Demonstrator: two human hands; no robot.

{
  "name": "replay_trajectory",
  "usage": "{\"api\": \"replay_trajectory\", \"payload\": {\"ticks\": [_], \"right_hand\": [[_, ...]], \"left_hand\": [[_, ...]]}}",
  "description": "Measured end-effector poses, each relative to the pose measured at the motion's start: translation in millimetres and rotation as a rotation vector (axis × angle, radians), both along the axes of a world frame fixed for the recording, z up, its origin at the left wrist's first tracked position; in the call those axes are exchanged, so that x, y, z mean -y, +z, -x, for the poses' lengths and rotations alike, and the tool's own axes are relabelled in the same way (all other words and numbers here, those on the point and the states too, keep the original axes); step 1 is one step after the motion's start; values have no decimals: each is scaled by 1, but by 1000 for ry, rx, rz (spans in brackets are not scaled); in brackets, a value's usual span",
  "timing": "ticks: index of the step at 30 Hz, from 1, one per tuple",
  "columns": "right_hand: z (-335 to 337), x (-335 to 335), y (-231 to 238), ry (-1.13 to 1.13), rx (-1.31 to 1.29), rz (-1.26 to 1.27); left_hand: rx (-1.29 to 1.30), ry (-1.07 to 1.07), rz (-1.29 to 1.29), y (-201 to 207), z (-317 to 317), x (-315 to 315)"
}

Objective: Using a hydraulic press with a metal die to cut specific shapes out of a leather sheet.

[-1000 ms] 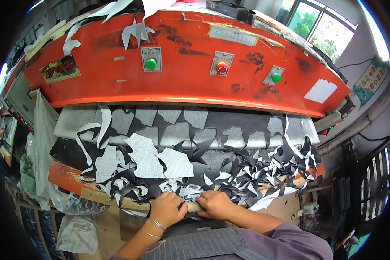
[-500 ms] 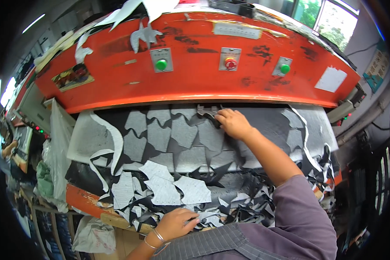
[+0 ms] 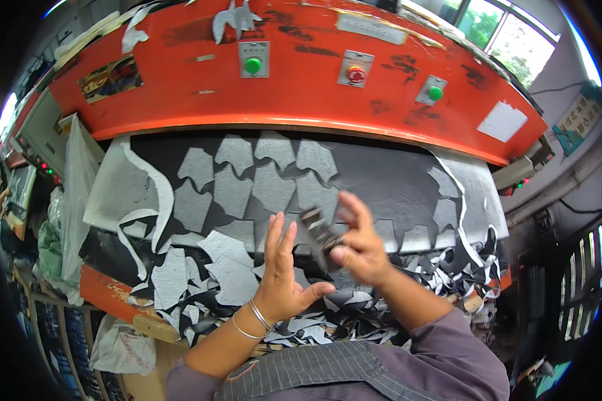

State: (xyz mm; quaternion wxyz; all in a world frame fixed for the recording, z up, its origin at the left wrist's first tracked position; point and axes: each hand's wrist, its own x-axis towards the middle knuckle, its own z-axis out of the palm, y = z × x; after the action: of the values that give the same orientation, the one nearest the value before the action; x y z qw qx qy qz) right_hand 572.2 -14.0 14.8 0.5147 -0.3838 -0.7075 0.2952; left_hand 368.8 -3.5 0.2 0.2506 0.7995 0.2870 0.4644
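Observation:
In my right hand (image 3: 366, 250) is a dark metal cutting die (image 3: 318, 230), held up above the front of the cutting bed and slightly blurred. My left hand (image 3: 282, 281) is raised just left of the die, fingers stretched and thumb apart, with nothing in it. Under and beyond both hands lies a black sheet (image 3: 388, 175) with several die-shaped openings showing the grey board beneath. Cut pale-grey pieces (image 3: 233, 284) are stacked at the bed's front edge, left of my left hand.
An orange-red press beam (image 3: 180, 100) spans the back, bearing green buttons (image 3: 253, 65) and a red one (image 3: 356, 74). Tangled black-and-white scraps (image 3: 314, 327) cover the front edge. Long offcut strips (image 3: 155, 184) lie at the left. A plastic bag (image 3: 81, 194) hangs beyond.
My right hand has brought the die from the far edge of the sheet back toward me. My left hand has risen from the scraps to beside it. The view has shifted.

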Motion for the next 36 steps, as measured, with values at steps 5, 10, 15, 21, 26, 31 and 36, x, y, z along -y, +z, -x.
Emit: {"api": "replay_trajectory", "payload": {"ticks": [5, 10, 15, 21, 26, 31, 36], "right_hand": [[19, 42, -27, 273, -273, 229], [13, 68, -26, 206, 42, 174], [18, 62, -29, 22, 59, 175], [-20, 6, -21, -283, 211, 430], [-65, -94, 6, -611, 820, 769], [-85, -115, -13, -608, 1038, 852], [-112, -72, -54, -453, 726, 396]], "left_hand": [[327, -222, 515, -26, -18, 33], [592, -285, 856, -43, -23, 59], [565, -127, 838, -50, -17, 57], [48, 393, 545, -30, 15, 25], [-553, 492, 142, -21, 54, -9], [-330, 219, 93, -8, -52, -38], [-372, 147, 299, -78, -111, -71]]}}
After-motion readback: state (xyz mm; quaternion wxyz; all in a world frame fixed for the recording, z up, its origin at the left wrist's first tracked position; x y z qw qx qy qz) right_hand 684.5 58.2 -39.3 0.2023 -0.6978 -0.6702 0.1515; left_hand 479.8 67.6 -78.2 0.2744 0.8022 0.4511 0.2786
